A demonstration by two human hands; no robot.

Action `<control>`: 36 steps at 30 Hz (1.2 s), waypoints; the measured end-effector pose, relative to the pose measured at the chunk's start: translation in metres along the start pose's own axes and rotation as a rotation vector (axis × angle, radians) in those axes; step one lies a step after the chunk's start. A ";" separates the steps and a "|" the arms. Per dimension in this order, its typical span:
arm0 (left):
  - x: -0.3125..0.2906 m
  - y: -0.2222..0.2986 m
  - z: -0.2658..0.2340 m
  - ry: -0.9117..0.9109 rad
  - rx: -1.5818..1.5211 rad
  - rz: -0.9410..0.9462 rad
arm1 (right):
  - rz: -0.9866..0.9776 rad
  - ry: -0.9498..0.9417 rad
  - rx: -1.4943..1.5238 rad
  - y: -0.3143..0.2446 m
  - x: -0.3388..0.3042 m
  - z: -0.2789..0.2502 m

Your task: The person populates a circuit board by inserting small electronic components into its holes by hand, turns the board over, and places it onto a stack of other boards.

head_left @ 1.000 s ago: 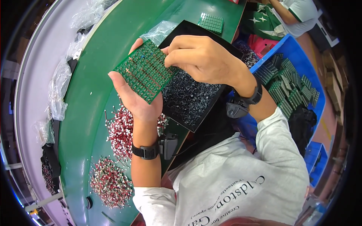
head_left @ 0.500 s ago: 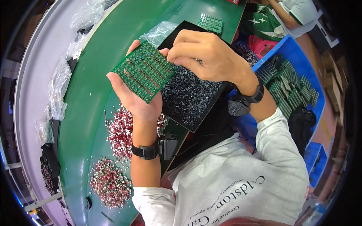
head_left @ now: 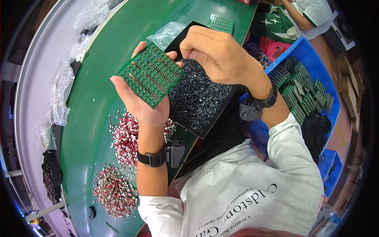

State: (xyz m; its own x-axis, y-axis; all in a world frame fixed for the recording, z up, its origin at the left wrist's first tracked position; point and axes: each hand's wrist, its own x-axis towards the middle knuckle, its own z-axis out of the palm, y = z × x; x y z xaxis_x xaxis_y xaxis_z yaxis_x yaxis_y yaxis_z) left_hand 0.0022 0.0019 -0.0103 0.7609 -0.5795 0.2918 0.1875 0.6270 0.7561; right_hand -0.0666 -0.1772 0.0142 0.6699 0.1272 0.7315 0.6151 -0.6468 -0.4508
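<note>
A green circuit board panel [head_left: 152, 77], covered in rows of small solder points, lies tilted across my left hand [head_left: 148, 110]. The thumb grips its left side and the fingertips show past its far and right edges. My right hand [head_left: 223, 57] hovers just right of the panel, apart from it, fingers curled together with the tips turned down. Whatever they pinch, if anything, is hidden. Beneath that hand is a black tray [head_left: 191, 132] filled with small dark parts [head_left: 201, 98].
Two heaps of red wires with white ends, the nearer heap [head_left: 114, 191] and the farther heap [head_left: 126, 140], lie on the green table [head_left: 83, 130]. Beyond the tray are a clear plastic bag [head_left: 167, 34] and another panel [head_left: 221, 23]. A blue bin [head_left: 335, 118] at right holds several panels. Another person [head_left: 312, 15] sits far right.
My right hand has drawn off the panel's right edge, up and slightly right, to over the tray. The left hand and panel have hardly moved.
</note>
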 end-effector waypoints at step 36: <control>-0.004 0.031 0.024 -0.091 0.378 -0.082 | -0.045 0.285 -0.175 0.003 -0.007 -0.051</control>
State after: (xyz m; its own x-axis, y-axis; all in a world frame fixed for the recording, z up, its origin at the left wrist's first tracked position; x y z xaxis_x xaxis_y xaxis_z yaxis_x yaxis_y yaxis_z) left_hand -0.0096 0.0117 0.0259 0.6917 -0.6740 0.2594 -0.0094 0.3506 0.9365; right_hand -0.0913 -0.2184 0.0338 0.4855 -0.0404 0.8733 0.5442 -0.7678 -0.3381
